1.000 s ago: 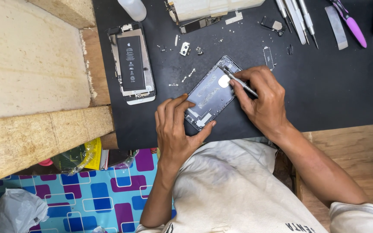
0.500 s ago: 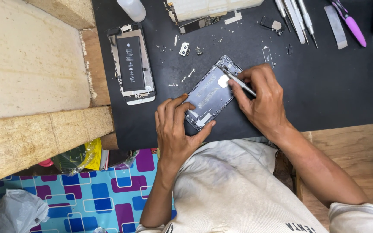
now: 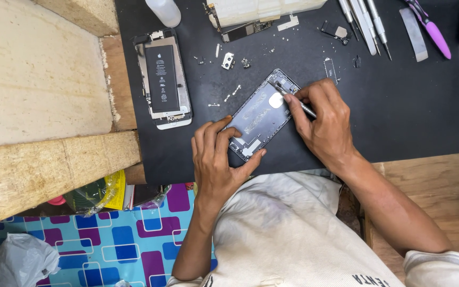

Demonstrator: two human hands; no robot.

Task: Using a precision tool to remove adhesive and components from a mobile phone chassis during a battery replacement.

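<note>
Phone repair workshop: black mat [image 3: 399, 117] on wooden tabletop [image 3: 431, 186], opened phone w/ battery [image 3: 163, 79], bare phone shell [image 3: 261, 114], loose screws & small parts [image 3: 228, 60], row of screwdrivers [image 3: 367, 24], purple pry tool [image 3: 431, 32].

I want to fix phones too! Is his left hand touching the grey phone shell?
Touching. The head view shows the left hand gripping the phone shell at its lower end, fingers curled over one edge, thumb on the other.

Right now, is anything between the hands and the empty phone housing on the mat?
Nothing visible. The left hand grips the phone housing at its lower end, and the right hand holds a thin metal tool with its tip inside the housing.
</note>
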